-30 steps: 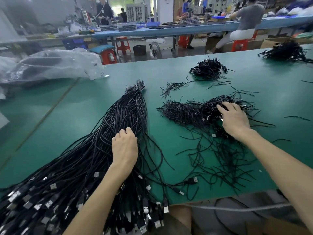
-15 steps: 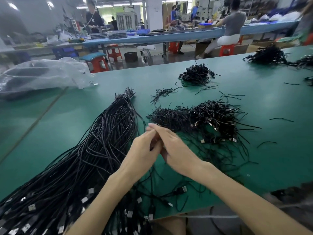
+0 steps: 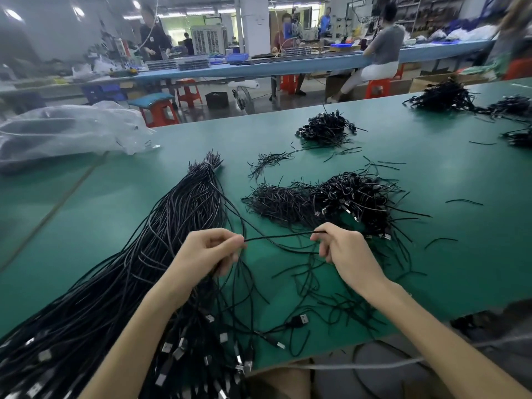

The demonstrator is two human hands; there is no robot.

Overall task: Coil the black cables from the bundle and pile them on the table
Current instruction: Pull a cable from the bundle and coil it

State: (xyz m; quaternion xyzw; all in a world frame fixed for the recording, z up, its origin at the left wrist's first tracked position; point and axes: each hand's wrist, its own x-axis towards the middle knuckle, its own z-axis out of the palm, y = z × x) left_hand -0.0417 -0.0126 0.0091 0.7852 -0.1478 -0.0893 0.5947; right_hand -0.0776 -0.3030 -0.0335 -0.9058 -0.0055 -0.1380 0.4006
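Note:
A long bundle of black cables (image 3: 172, 226) lies on the green table (image 3: 431, 182), tied at its far end, its USB plugs fanned out at the near edge. My left hand (image 3: 210, 249) and my right hand (image 3: 342, 249) each pinch one black cable (image 3: 279, 236), which is stretched between them just above the table. Beyond my right hand sits a pile of coiled cables (image 3: 354, 197), with a heap of short black ties (image 3: 279, 203) beside it.
A second coiled pile (image 3: 325, 129) lies farther back, and more piles (image 3: 443, 96) sit at the far right. A clear plastic bag (image 3: 66, 131) rests at the left. Loose ties are scattered around the table. People work at a blue bench behind.
My hands, which met at the middle half a second ago, have drawn apart, stretching one cable between them. Earlier my right hand was on the coiled pile and my left on the bundle.

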